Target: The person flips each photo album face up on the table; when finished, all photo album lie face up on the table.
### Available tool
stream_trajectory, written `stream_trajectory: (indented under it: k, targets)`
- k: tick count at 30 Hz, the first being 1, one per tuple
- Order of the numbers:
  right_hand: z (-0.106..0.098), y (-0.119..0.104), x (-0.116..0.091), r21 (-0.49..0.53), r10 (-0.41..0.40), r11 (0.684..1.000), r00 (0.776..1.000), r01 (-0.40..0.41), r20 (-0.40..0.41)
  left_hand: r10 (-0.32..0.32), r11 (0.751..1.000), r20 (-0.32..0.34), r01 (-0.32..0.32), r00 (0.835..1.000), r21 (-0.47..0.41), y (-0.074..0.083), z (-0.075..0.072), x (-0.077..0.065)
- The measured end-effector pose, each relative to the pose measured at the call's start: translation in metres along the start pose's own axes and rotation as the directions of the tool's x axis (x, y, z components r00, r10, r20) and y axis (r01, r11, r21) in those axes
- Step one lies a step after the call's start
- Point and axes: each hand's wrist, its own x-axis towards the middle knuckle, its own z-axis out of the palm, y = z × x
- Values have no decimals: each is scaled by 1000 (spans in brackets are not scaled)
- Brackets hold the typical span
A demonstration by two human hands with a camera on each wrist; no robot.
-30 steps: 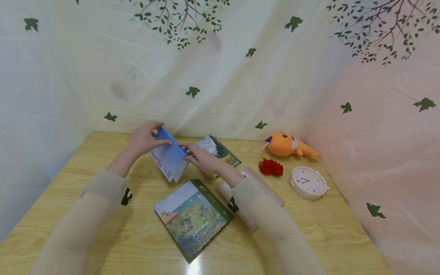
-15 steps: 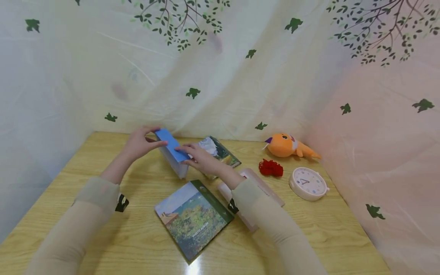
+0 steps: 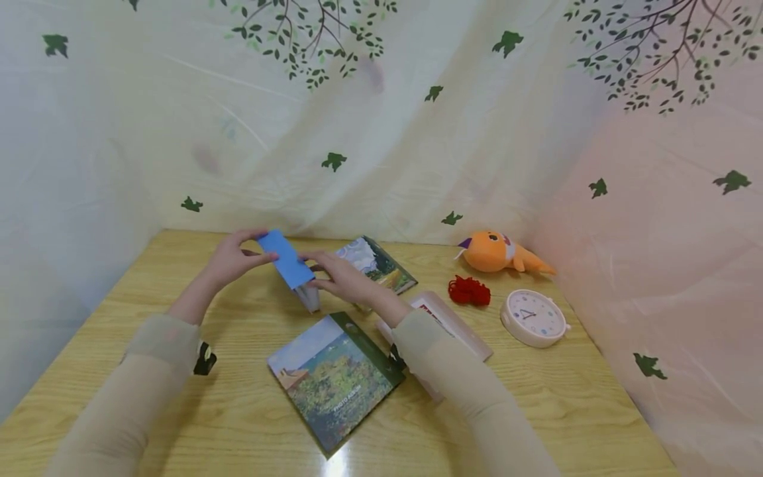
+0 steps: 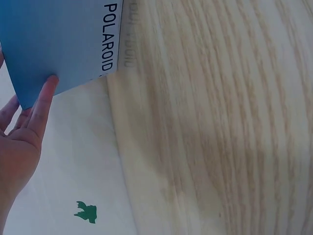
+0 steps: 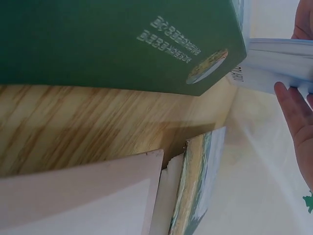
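blue book point(image 3: 286, 260) between both hands point(image 3: 231, 258) point(image 3: 344, 275)

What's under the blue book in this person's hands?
The table shows below the blue book; the left wrist view shows its POLAROID lettering faintly mirrored there. The book covers the spot directly beneath, so I can't tell what's there.

Soft, muted light fills the head view; white glare hits the counter point(image 3: 238, 411) at bottom centre, and the backdrop point(image 3: 393, 185) looks pinkish at right. Faint shadows cross the left wrist view's middle. Lettering point(image 5: 173, 34) smears at the right wrist view's top.
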Motion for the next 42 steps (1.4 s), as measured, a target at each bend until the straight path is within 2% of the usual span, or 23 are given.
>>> stream_trajectory:
  k: [3,7,11,13,18,21,34,42]
  targets:
    - [3,1,2,79,21,997,1000,-22,19,-2,999,22,3,1000,-34,-5,-2,-2]
    - [7,0,3,89,50,994,996,-56,73,7,997,69,-2,998,-79,-11,-6,-5]
    - [9,0,3,50,54,997,991,-61,123,16,996,113,-6,993,-87,-18,-8,-6]
    - [9,1,4,20,60,998,988,-64,142,11,997,125,-2,992,-73,-13,-10,-10]
    - [12,7,3,-99,174,982,968,-159,181,-19,999,123,22,992,-28,-16,-9,-13]
    - [15,10,4,-156,229,967,955,-201,189,-34,999,115,35,993,-14,-27,-8,-10]
    - [17,13,8,-329,226,934,946,-143,231,-83,991,91,72,992,113,-48,-8,-11]
    - [19,22,9,-421,205,902,951,-92,232,-110,966,129,75,986,249,-61,0,-8]
